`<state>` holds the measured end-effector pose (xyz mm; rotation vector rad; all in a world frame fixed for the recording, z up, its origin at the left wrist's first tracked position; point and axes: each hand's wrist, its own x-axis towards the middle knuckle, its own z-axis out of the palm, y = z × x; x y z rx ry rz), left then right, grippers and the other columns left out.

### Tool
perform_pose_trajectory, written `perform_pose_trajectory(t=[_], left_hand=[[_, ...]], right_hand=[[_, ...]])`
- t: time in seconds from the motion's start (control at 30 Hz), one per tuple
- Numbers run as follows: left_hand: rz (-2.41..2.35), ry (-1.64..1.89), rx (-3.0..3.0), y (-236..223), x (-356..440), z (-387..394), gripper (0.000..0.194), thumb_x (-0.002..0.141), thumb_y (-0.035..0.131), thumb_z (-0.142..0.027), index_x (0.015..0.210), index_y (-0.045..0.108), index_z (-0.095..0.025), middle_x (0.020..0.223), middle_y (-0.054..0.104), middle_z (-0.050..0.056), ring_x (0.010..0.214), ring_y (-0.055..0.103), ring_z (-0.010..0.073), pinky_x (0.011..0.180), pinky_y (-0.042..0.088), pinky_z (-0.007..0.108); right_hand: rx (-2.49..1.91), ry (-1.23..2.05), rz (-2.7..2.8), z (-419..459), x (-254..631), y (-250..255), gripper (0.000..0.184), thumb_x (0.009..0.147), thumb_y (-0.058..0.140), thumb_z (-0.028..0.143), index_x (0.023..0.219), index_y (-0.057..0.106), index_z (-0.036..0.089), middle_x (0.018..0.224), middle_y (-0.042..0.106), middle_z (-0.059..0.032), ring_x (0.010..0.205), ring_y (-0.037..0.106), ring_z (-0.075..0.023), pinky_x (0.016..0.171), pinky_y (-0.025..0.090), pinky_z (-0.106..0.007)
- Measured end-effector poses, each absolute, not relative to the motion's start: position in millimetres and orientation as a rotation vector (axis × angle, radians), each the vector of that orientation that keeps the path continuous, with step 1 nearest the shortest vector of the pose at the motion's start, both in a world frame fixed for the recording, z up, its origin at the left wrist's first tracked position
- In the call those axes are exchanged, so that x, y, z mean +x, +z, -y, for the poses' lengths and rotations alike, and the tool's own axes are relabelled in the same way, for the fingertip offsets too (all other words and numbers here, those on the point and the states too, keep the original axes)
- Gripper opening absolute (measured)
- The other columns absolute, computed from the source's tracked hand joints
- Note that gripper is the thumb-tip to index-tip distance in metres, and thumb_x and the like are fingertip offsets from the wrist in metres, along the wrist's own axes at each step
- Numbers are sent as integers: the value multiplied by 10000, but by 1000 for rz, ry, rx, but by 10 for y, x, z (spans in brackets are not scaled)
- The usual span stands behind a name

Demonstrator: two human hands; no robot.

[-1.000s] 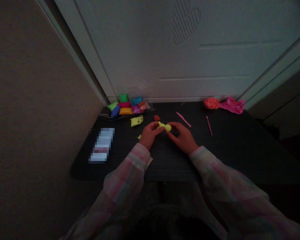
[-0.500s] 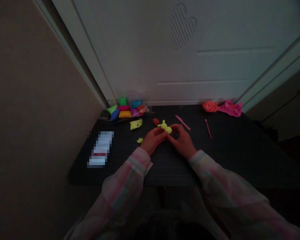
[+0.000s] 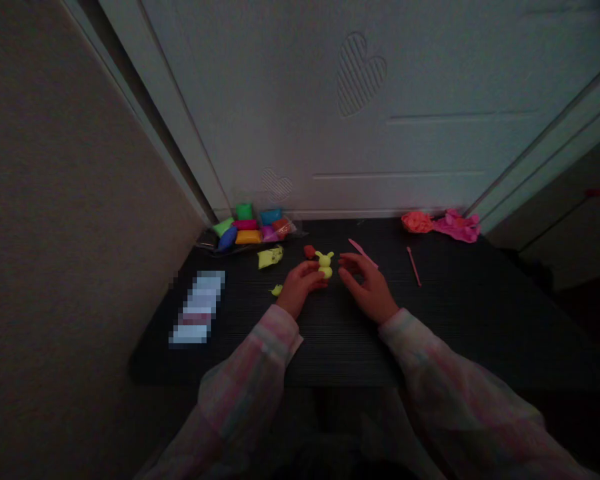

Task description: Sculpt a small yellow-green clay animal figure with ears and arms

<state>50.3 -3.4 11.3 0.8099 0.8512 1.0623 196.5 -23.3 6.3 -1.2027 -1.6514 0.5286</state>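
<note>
A small yellow clay rabbit figure [image 3: 325, 265], with a round head, two ears and a round body, is upright between my hands. My left hand [image 3: 301, 285] grips its body from the left side with thumb and fingers. My right hand [image 3: 366, 285] is just to the right of the figure, apart from it, fingers spread and curved with nothing in them. Behind my left fingers lies a red lump of clay [image 3: 309, 251]. A scrap of yellow clay [image 3: 277, 291] sits left of my left hand, partly covered by it.
A clear bag of coloured clay packets [image 3: 249, 236] lies at the back left, with an opened yellow packet [image 3: 270, 257] before it. A phone [image 3: 199, 308] with a blurred screen is at left. Pink tools [image 3: 414, 267] and crumpled pink-orange material [image 3: 455, 225] are at right.
My right hand has let go of the yellow rabbit and moved off to the right. The figure has turned from tilted to upright in my left hand. The camera view has tipped up slightly.
</note>
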Motion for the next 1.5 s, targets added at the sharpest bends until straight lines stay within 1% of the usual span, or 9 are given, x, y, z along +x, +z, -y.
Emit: perform_pose_trajectory(t=[0.3, 0.47, 0.57, 0.67, 0.77, 0.9, 1.23, 1.33, 1.5], left_hand=[[-862, 1034, 823, 123, 497, 43, 201, 562, 582, -144, 758, 537, -130, 683, 594, 10, 575, 583, 122, 562, 452, 261], [-827, 992, 833, 124, 495, 48, 174, 565, 567, -140, 734, 525, -139, 633, 564, -6, 524, 545, 90, 465, 381, 204], [-814, 976, 839, 110, 492, 38, 221, 570, 559, -135, 790, 545, -143, 636, 556, -11, 495, 511, 68, 441, 337, 189], [-811, 961, 847, 103, 489, 32, 260, 586, 551, -152, 844, 576, -134, 668, 556, 3, 512, 502, 67, 452, 333, 197], [-817, 965, 856, 106, 494, 40, 247, 616, 578, -227, 845, 589, -136, 696, 554, 8, 531, 494, 64, 460, 329, 199], [-864, 968, 929, 88, 508, 43, 298, 617, 626, -301, 879, 584, -165, 729, 550, -5, 549, 485, 51, 472, 325, 189], [-857, 962, 1005, -12, 501, 1, 347, 607, 644, -339, 904, 583, -169, 717, 551, -10, 549, 480, 50, 494, 337, 200], [-855, 962, 1004, -8, 503, 3, 344, 608, 647, -334, 903, 583, -169, 727, 556, -9, 551, 479, 49, 504, 342, 203], [-851, 963, 992, -3, 503, 2, 338, 606, 650, -322, 895, 585, -159, 737, 562, -4, 567, 485, 54, 512, 346, 203]], right_hand=[[-1128, 681, 1610, 221, 1974, 61, 374, 734, 530, 225, 1101, 456, 219, 963, 577, -61, 845, 574, -161, 767, 476, -345], [-1163, 659, 1634, 229, 1979, 69, 323, 736, 527, 230, 1056, 486, 204, 937, 586, -57, 831, 576, -159, 780, 469, -341], [-1190, 651, 1646, 232, 1983, 79, 289, 739, 519, 229, 1026, 500, 197, 918, 593, -51, 818, 579, -161, 774, 468, -341], [-1210, 630, 1663, 238, 1976, 91, 248, 738, 519, 231, 982, 522, 189, 900, 600, -50, 799, 581, -164, 762, 469, -340], [-1218, 605, 1664, 245, 1962, 96, 228, 737, 518, 218, 962, 529, 182, 900, 603, -53, 787, 583, -162, 749, 473, -336], [-1206, 575, 1681, 250, 1953, 98, 211, 735, 523, 209, 945, 531, 191, 872, 608, -42, 761, 586, -154, 728, 479, -326], [-1221, 527, 1699, 250, 1958, 86, 154, 737, 524, 215, 888, 539, 189, 808, 612, -26, 734, 588, -150, 697, 479, -308], [-1234, 498, 1708, 256, 1957, 103, 132, 732, 532, 224, 856, 549, 185, 779, 610, -22, 709, 582, -148, 680, 477, -306], [-1237, 504, 1715, 259, 1951, 121, 137, 728, 531, 223, 859, 547, 186, 771, 606, -20, 699, 573, -147, 672, 475, -310]])
